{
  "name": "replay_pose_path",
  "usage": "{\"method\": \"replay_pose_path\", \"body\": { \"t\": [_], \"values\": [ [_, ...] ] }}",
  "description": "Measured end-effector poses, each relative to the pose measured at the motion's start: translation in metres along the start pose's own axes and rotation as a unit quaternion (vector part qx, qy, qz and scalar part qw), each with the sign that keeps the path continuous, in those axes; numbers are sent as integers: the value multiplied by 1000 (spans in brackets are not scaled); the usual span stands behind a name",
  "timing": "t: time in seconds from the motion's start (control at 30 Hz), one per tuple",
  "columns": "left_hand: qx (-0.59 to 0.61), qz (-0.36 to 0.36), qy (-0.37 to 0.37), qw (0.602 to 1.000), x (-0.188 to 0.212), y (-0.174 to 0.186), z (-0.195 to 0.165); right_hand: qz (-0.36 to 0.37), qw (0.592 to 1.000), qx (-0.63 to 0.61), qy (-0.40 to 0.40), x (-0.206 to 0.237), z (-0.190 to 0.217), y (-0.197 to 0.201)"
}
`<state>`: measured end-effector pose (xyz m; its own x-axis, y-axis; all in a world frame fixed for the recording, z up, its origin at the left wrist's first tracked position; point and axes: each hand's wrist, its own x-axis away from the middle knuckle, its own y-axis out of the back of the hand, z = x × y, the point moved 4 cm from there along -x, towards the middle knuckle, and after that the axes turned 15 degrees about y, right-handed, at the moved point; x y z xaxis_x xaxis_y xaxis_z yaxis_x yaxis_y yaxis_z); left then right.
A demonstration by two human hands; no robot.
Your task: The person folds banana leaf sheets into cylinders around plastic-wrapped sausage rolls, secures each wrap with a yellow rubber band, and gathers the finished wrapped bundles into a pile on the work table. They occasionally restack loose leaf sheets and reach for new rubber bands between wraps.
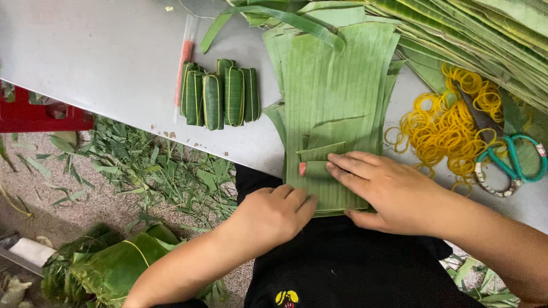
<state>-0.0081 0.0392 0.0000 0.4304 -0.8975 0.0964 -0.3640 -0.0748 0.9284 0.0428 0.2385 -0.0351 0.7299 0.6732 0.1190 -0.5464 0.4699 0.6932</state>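
A stack of cut banana leaves (337, 91) lies on the grey table (103, 57) in front of me. On the top leaf, near the table's front edge, a pink sausage-like roll (304, 169) is partly wrapped in a small leaf strip (319, 169). My right hand (388, 191) presses its fingers on that wrapped roll. My left hand (277, 214) rests with curled fingers on the near edge of the leaf stack, just below the roll.
Several finished leaf-wrapped rolls (220, 97) lie at the table's middle left beside a long pink stick in clear plastic (184, 63). Yellow rubber bands (451, 128) and scissors with teal-wrapped handles (508, 159) lie right. Leaf scraps (148, 165) and a leaf bundle (114, 268) cover the floor.
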Motion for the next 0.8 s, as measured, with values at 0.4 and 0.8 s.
{"method": "replay_pose_path", "body": {
  "t": [0.4, 0.8],
  "values": [
    [44, -130, -24, 990, -23, 4, 19, -30, 999, 25, 14, 7, -5, -13],
    [192, -59, 207, 958, -70, -40, 66, -160, 969, 189, 16, -8, 0, -3]
  ]
}}
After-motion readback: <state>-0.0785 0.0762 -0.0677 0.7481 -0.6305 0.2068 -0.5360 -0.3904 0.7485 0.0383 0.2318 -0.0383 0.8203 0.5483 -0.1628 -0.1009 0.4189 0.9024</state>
